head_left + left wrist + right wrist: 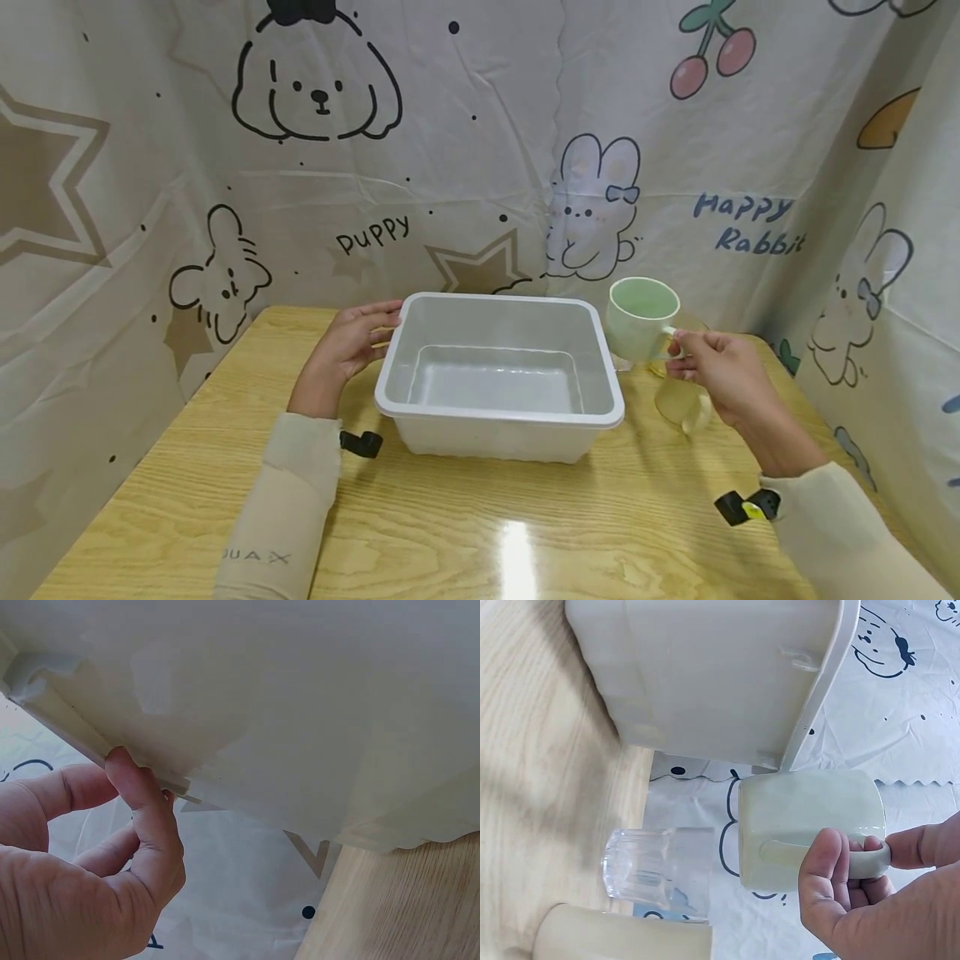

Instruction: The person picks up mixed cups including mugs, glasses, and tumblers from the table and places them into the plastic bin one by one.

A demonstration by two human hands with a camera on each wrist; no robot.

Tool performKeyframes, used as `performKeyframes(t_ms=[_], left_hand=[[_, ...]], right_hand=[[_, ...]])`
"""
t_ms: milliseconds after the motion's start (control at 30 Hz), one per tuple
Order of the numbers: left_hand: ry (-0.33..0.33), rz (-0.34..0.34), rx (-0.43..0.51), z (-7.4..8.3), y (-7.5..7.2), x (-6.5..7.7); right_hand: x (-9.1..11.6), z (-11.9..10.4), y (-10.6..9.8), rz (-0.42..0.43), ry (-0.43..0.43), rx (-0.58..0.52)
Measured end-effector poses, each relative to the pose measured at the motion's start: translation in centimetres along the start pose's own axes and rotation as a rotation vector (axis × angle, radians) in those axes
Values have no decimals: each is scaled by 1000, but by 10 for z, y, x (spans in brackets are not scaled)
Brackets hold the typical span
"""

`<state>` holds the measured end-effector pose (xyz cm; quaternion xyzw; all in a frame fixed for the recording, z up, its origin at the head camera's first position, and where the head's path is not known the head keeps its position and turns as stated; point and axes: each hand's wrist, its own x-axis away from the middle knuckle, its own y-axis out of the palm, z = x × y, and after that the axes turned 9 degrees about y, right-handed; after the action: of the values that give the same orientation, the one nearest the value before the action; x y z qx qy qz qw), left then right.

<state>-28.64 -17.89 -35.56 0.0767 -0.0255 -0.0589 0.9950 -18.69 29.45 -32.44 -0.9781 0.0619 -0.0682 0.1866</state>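
A white plastic basin (pixel 498 442) stands on the wooden table, its inside bare. My left hand (pixel 356 346) is at its left rim, and in the left wrist view the thumb and curved fingers (pixel 139 787) hold the lip. With the right hand (pixel 720 371) I pinch the handle of a pale green mug (pixel 637 329). The mug is upright, raised close beside the basin's right rim. Below it stand a pale yellow mug (pixel 677 402) and a clear glass (pixel 660 870), which the green mug mostly hides in the head view.
The wooden table (pixel 420 525) runs up to a printed cloth (pixel 480 167) that hangs behind it and along both sides. An amber see-through rim (pixel 690 321) shows behind the green mug.
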Motion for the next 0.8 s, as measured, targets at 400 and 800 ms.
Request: performKeyframes(t_ms=[400,800], left_hand=[[4,3,-6,1,0,-1],[9,4,-5,-1,0,0]], right_hand=[[-10,-30,1,35,-37,15],[-22,-65,4,-11,-38,89]])
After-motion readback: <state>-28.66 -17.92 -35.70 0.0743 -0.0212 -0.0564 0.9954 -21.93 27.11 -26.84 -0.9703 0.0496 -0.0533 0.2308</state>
